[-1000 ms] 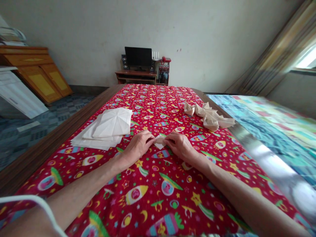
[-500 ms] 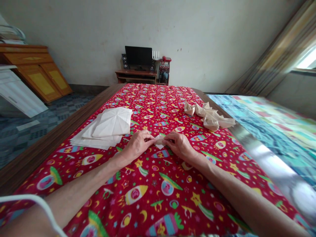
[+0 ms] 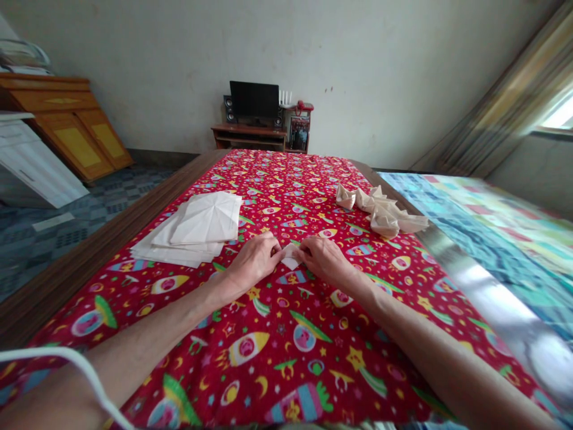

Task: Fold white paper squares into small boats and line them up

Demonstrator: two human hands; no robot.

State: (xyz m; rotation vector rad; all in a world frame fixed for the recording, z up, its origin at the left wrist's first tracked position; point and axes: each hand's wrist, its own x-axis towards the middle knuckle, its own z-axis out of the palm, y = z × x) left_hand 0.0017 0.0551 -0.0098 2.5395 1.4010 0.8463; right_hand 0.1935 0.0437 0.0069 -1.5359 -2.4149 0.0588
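A small folded piece of white paper (image 3: 291, 258) lies between my hands over the middle of the table. My left hand (image 3: 257, 257) pinches its left edge, and my right hand (image 3: 323, 255) grips the right edge; the fingers partly hide it. Left of my left hand is a stack of creased paper sheets (image 3: 206, 218), square and loosely overlapped. On the right, a cluster of folded paper shapes (image 3: 385, 218) with pointed tips rests near the cloth's edge.
A red patterned cloth (image 3: 277, 358) covers the table, whose brown wooden edge (image 3: 147, 206) shows at the left. A white cable (image 3: 89, 373) crosses over my left forearm. A bed (image 3: 483, 239) stands to the right. At the far wall is a desk with a monitor (image 3: 254, 103).
My fingers have curled further over the folded paper, both hands still at its edges. The view has shifted slightly. Stack and folded shapes stay in place.
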